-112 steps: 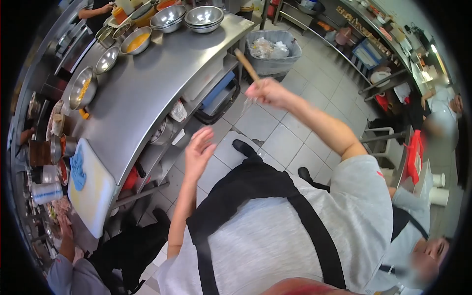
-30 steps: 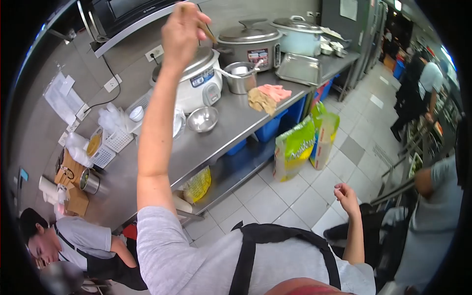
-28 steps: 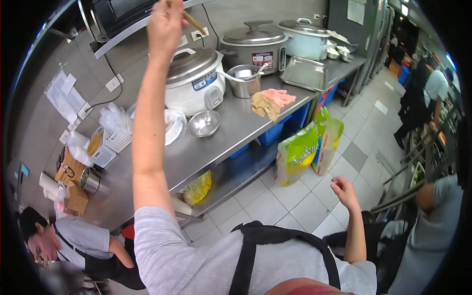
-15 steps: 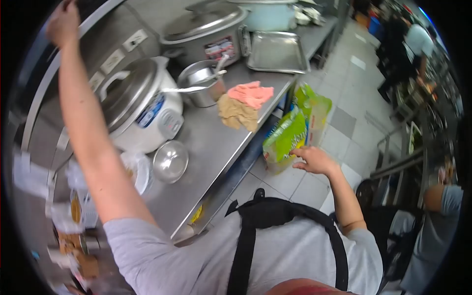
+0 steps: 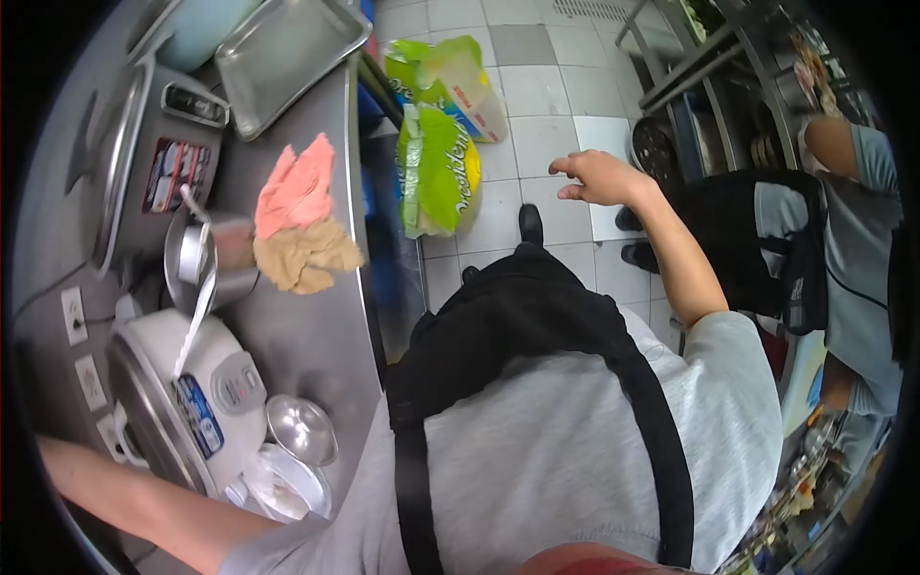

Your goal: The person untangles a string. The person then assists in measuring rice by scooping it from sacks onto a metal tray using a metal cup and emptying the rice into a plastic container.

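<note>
My right hand [image 5: 609,178] hangs in the air over the tiled floor, its fingers apart and nothing in them. Two bright green plastic bags stand on the floor to its left; the closest is the front bag [image 5: 439,172]. My left arm reaches past the white rice cooker [image 5: 235,359] toward the left edge, where the hand is out of view. Close to that arm are a shiny metal bowl [image 5: 302,429] and a white bowl [image 5: 305,479]. A steel pot [image 5: 225,261] with utensils in it stands beside the cooker.
A pink cloth [image 5: 297,192] and a tan cloth [image 5: 309,257] lie on the steel counter [image 5: 311,350]. Farther along are a metal tray [image 5: 287,62] and a large lidded cooker [image 5: 163,144]. Another person [image 5: 853,259] stands close on my right, near metal racks [image 5: 709,57].
My view has turned to the right, so the counter now lies on the left. My left hand has passed out of view. My right hand appears farther from the green bags.
</note>
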### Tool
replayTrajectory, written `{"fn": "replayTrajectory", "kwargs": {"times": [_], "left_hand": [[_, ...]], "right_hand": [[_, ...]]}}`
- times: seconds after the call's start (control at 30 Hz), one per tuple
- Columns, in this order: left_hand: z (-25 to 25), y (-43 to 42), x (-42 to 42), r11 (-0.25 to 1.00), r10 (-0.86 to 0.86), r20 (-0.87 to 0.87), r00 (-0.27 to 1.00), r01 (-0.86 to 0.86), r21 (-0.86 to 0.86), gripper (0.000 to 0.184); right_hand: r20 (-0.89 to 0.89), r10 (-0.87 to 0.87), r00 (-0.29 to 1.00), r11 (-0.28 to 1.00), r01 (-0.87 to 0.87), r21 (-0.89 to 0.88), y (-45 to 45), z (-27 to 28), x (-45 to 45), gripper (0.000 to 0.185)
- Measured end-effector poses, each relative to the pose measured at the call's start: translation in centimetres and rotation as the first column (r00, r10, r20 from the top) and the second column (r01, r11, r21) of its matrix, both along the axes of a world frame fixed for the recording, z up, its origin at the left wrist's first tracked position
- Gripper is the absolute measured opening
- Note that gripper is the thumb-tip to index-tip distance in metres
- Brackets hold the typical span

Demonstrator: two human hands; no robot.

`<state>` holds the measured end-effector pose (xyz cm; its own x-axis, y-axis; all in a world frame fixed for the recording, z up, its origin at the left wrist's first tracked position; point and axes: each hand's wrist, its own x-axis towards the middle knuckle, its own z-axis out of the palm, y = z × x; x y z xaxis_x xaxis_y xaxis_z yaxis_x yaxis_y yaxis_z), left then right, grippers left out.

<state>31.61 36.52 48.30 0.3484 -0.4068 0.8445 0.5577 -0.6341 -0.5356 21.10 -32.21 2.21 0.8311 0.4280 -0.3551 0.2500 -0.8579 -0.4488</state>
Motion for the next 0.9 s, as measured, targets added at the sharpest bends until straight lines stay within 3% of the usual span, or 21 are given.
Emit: {"fn": "replayTrajectory", "kwargs": {"times": [0.13, 0.3, 0.5, 0.6, 0.63, 0.67, 0.73, 0.77, 0.83, 0.9], "left_hand": [[-1.0, -7.8, -0.3, 0.986, -0.132, 0.07, 0.989, 0.124, 0.114, 0.044], [-3.6, -19.2, -0.5, 0.936, -0.274, 0.14, 0.952, 0.231, 0.265, 0.042], [-12.0, -30.4, 3.1, 0.871, -0.417, 0.159, 0.895, 0.343, 0.353, 0.04], [-20.7, -32.6, 4.2, 0.88, -0.461, 0.084, 0.883, 0.443, 0.169, 0.037], [-23.8, -34.8, 4.8, 0.888, -0.441, 0.096, 0.892, 0.45, -0.092, 0.045], [-26.8, -37.2, 5.7, 0.833, -0.42, 0.112, 0.901, 0.431, -0.346, 0.054], [-31.4, -39.6, 7.7, 0.427, -0.57, 0.308, 0.762, 0.595, -0.681, 0.056], [-33.4, -40.2, 8.4, 0.212, -0.564, 0.377, 0.735, 0.57, -0.794, 0.054], [-35.4, -43.0, 10.7, -0.189, -0.582, 0.488, 0.65, 0.475, -0.859, 0.053], [-37.2, -46.7, 14.2, -0.449, -0.621, 0.581, 0.526, 0.369, -0.814, 0.055]], "right_hand": [[-0.095, -0.082, 0.992, 0.995, 0.076, -0.057, -2.7, -0.6, 3.0, 0.04], [-0.029, -0.04, 0.999, 0.998, 0.039, -0.056, -6.9, -1.4, 9.6, 0.038], [-0.008, 0.016, 1.0, 0.998, -0.017, -0.06, -11.1, -3.4, 17.7, 0.036], [-0.052, 0.067, 0.996, 0.996, -0.07, -0.055, -11.8, -4.3, 21.4, 0.036], [-0.055, 0.08, 0.995, 0.995, -0.082, -0.049, -11.8, -4.6, 22.6, 0.036], [-0.063, 0.106, 0.992, 0.993, -0.108, -0.042, -11.7, -4.9, 23.9, 0.037], [-0.06, 0.137, 0.989, 0.989, -0.139, -0.04, -11.3, -5.1, 26.8, 0.037], [-0.069, 0.167, 0.983, 0.985, -0.17, -0.036, -10.9, -5.2, 28.1, 0.037], [-0.083, 0.197, 0.977, 0.979, -0.2, -0.028, -9.6, -5.4, 30.0, 0.037], [-0.04, 0.23, 0.972, 0.973, -0.231, -0.018, -8.7, -5.1, 32.4, 0.037]]}}
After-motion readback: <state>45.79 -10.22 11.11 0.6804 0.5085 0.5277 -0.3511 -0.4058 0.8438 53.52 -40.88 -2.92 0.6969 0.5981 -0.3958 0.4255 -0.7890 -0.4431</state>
